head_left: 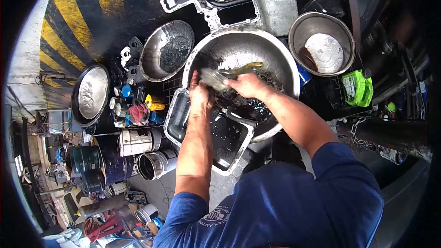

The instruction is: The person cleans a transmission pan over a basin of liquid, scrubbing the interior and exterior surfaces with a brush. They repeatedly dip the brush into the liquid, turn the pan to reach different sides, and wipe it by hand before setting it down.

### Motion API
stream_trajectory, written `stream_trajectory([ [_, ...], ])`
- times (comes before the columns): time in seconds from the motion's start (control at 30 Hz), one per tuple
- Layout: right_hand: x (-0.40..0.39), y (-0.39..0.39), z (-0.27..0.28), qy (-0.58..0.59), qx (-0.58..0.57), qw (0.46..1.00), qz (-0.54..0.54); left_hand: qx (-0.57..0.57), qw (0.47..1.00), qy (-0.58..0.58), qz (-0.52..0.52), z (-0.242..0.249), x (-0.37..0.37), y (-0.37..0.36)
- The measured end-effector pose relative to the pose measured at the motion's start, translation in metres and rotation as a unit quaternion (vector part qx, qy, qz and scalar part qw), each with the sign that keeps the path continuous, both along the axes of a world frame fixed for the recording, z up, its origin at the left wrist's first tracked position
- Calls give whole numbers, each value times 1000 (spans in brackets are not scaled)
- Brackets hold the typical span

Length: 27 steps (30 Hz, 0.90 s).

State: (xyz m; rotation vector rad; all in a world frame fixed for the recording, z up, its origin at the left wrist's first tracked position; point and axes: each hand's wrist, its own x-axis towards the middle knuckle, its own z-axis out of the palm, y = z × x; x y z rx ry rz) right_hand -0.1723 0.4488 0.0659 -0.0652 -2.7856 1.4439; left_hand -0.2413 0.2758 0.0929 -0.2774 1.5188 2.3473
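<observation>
Both hands are over a large round metal basin (pixel 290 64) with dark, wet residue inside. My left hand (pixel 200 93) is at the basin's left side, beside a blurred greyish piece (pixel 214 79); its thumb side shows, but what its fingers grip is hidden. My right hand (pixel 244 85) is closed around a brush-like tool with a yellow-green handle (pixel 251 66), whose far end meets the blurred piece. Below my left forearm, a dark rectangular pan with a pale rim (pixel 238 160) leans against the basin's lower left.
A metal casting (pixel 255 11) lies behind the basin. Metal bowls stand at left (pixel 167 50) and far left (pixel 93 93), a deep pot (pixel 321 43) at right, near a green jug (pixel 357 88). Bottles, a yellow cap (pixel 155 102) and buckets (pixel 149 165) are at lower left.
</observation>
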Motion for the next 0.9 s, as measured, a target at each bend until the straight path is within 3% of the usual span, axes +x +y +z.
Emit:
stream_trajectory([
  [0.07, 9, 9, -8, 112, -25, 993, -10, -72, 997, 24, 9, 0, -3, -7],
  [0.1, 23, 8, 13, 169, -93, 981, -27, -114, 992, 42, 16, -4, -1, -11],
  [0.13, 17, 12, 10, 101, -41, 994, -24, -120, 991, 56, -2, -10, -2, -16],
  [0.17, 15, 19, 48, -47, 37, 998, 33, -124, 990, 70, -22, -20, -6, -18],
  [0.2, 4, 17, 49, -36, 60, 996, 50, -112, 990, 82, -35, -40, -15, -22],
  [0.23, -4, 15, 50, -24, 84, 994, 65, -104, 989, 94, -51, -24, -9, -11],
  [0.27, -6, 11, 51, -84, -21, 996, 9, -111, 986, 105, -64, -20, -9, -9],
  [0.3, -6, 9, 48, -105, 52, 993, 28, -118, 983, 117, -78, -17, -11, -10],
  [0.4, 12, 21, -13, -107, 94, 988, 64, -209, 963, 160, -56, -24, -14, -27],
  [0.43, 27, 28, 2, -178, 130, 972, 83, -222, 960, 162, -54, -15, -11, -26],
  [0.47, 28, 27, -37, -234, 184, 950, 89, -238, 956, 162, -54, -6, -7, -26],
  [0.53, 43, 30, -66, -256, 267, 922, 116, -252, 948, 182, -63, -13, -10, -33],
  [0.57, 49, 31, -82, -290, 246, 922, 68, -271, 944, 176, -72, -13, -10, -34],
  [0.63, 51, 32, -65, -263, 261, 925, 81, -311, 932, 166, -90, -11, -9, -34],
  [0.7, 30, 32, -33, -222, 239, 937, 126, -266, 946, 162, -91, -11, -5, -33],
  [0.77, 15, 26, -3, -154, 107, 979, 82, -217, 959, 158, -94, -11, 0, -27],
  [0.8, 16, 19, 12, 24, -18, 999, 35, -211, 959, 160, -104, -11, 0, -24],
  [0.83, 6, 14, 25, 110, -69, 991, 19, -205, 958, 163, -115, -11, 0, -21],
  [0.9, 12, 8, 49, 61, -73, 995, -7, -206, 955, 179, -114, -10, -2, -16],
])
